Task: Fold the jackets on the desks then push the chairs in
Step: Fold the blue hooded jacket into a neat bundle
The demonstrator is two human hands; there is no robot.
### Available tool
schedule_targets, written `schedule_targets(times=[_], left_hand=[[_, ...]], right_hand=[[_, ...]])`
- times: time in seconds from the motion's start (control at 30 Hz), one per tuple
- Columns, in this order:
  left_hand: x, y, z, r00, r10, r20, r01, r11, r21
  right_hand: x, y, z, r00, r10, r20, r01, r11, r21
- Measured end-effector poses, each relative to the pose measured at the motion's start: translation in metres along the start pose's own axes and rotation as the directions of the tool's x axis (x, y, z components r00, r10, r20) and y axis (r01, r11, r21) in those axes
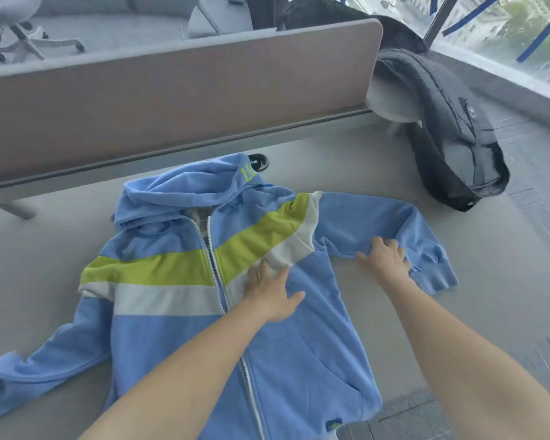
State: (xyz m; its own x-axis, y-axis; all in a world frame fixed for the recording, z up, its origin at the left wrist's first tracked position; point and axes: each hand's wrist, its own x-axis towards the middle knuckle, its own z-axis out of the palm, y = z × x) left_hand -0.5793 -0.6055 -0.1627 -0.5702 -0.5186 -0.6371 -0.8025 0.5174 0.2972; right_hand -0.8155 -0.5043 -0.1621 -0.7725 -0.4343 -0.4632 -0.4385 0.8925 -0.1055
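Observation:
A light blue zip hoodie (pixel 178 338) with green and white chest stripes lies front up on the grey desk (pixel 442 296), hood toward the divider. Its left sleeve stretches to the near left edge, and its right sleeve bends downward at the right. My left hand (pixel 272 293) presses flat on the chest just right of the zipper, fingers straight. My right hand (pixel 385 257) grips the lower edge of the right sleeve, fingers curled into the fabric. A dark grey jacket (pixel 451 134) hangs over a white chair (pixel 391 103) at the desk's far right corner.
A brown divider panel (pixel 178 100) runs along the back of the desk, with a black cable grommet (pixel 259 161) just behind the hood. A grey office chair (pixel 23 30) stands beyond the divider at the far left. Windows line the right side.

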Motion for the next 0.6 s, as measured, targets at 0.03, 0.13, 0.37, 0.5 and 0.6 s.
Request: schedule_targets(times=[0.03, 0.13, 0.37, 0.5, 0.6], left_hand=[[0.001, 0.010, 0.007, 0.998, -0.060, 0.009, 0.059, 0.998, 0.038], [0.004, 0.028, 0.022, 0.985, -0.172, -0.029, 0.174, 0.974, 0.147], [0.008, 0.084, 0.005, 0.961, -0.225, -0.158, 0.246, 0.961, 0.128], [0.015, 0.138, 0.006, 0.981, 0.010, -0.196, 0.021, 0.988, 0.156], [0.023, 0.168, 0.012, 0.971, 0.119, -0.208, -0.059, 0.960, 0.275]], right_hand=[[0.003, 0.018, 0.000, 0.999, 0.020, -0.027, -0.021, 1.000, -0.021], [0.008, 0.066, 0.000, 0.994, 0.030, -0.104, -0.039, 0.995, -0.087], [0.030, 0.149, -0.021, 0.993, 0.099, -0.065, -0.089, 0.985, 0.145], [0.040, 0.189, -0.033, 0.997, -0.008, -0.070, 0.022, 0.980, 0.196], [0.048, 0.228, -0.043, 0.998, -0.058, -0.033, 0.061, 0.993, 0.105]])
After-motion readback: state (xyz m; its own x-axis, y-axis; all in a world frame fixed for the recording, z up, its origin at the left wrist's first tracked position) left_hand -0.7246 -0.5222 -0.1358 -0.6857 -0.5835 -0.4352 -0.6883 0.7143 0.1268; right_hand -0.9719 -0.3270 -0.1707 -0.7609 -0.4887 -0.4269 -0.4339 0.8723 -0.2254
